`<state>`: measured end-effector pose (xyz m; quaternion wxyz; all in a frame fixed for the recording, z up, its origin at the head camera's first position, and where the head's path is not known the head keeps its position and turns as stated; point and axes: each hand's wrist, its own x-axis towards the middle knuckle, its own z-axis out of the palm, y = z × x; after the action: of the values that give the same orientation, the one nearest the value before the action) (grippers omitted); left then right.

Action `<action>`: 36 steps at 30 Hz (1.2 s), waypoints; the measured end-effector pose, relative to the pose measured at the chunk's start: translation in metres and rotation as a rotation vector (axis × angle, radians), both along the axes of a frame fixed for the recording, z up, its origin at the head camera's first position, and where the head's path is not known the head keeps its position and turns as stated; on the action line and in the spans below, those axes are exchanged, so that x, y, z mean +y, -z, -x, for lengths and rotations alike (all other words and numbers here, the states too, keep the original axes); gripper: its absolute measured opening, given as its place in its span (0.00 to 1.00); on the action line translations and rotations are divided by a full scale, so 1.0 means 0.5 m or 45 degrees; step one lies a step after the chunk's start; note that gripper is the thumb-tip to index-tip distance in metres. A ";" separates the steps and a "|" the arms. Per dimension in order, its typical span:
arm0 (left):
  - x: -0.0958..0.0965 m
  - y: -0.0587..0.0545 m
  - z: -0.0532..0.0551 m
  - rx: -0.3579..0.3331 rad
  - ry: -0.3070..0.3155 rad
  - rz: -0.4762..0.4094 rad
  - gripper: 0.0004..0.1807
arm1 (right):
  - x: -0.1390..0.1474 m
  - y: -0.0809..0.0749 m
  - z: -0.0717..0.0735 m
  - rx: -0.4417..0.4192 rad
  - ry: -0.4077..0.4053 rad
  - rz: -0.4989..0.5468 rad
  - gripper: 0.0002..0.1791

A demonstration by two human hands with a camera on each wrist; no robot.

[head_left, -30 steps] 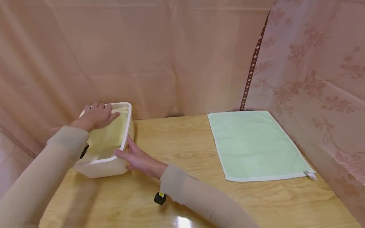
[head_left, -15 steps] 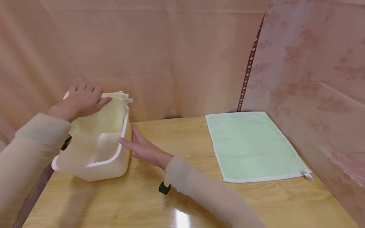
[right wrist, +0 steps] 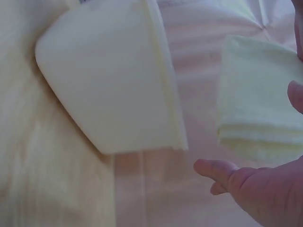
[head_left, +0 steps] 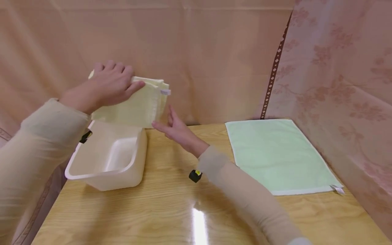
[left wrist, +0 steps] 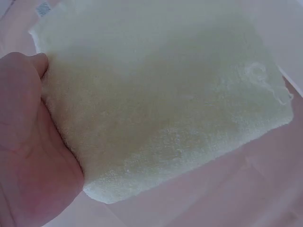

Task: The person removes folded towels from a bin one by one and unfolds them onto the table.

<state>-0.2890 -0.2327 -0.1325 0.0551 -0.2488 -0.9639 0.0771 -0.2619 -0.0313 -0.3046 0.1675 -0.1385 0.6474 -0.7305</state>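
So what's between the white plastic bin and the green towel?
The head view shows bare wooden tabletop between the white plastic bin and green towel, partly hidden by the right hand, its beige sleeve and black wrist device.

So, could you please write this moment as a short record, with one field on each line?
left hand: left hand grips the folded pale yellow cloth by its upper part
right hand: right hand holds nothing, fingers spread beside that cloth
container: white bin, standing on the table
second cloth: light green cloth, spread flat on the table's right side
backdrop: pinkish curtain
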 end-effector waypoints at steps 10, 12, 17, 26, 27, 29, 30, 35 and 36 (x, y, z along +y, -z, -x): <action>0.102 0.002 -0.009 -0.058 0.070 -0.153 0.34 | 0.129 -0.028 0.047 0.240 0.049 0.090 0.32; 0.118 0.010 -0.007 -0.069 0.077 -0.190 0.34 | 0.155 -0.032 0.049 0.260 0.069 0.055 0.29; 0.161 0.039 0.001 -0.080 0.094 -0.267 0.32 | 0.214 -0.039 0.049 0.299 0.118 0.014 0.24; 0.219 0.131 0.018 -0.227 0.092 -0.345 0.30 | 0.296 -0.010 0.046 0.218 0.109 -0.179 0.22; 0.224 0.144 0.018 -0.256 0.091 -0.355 0.29 | 0.304 -0.003 0.046 0.212 0.094 -0.213 0.22; 0.234 0.170 0.019 -0.305 0.085 -0.375 0.29 | 0.320 0.013 0.045 0.182 0.073 -0.269 0.23; 0.238 0.181 0.019 -0.339 0.081 -0.388 0.28 | 0.326 0.021 0.045 0.171 0.064 -0.293 0.23; 0.255 0.229 0.018 -0.468 0.085 -0.438 0.29 | 0.351 0.048 0.039 0.101 0.040 -0.389 0.24; 0.257 0.236 0.017 -0.485 0.089 -0.441 0.30 | 0.355 0.051 0.037 0.093 0.040 -0.418 0.25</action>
<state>-0.2976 -0.1043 -0.2506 -0.0830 -0.2789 -0.9465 -0.1392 -0.2804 0.1460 -0.3300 0.1528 -0.1255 0.7658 -0.6119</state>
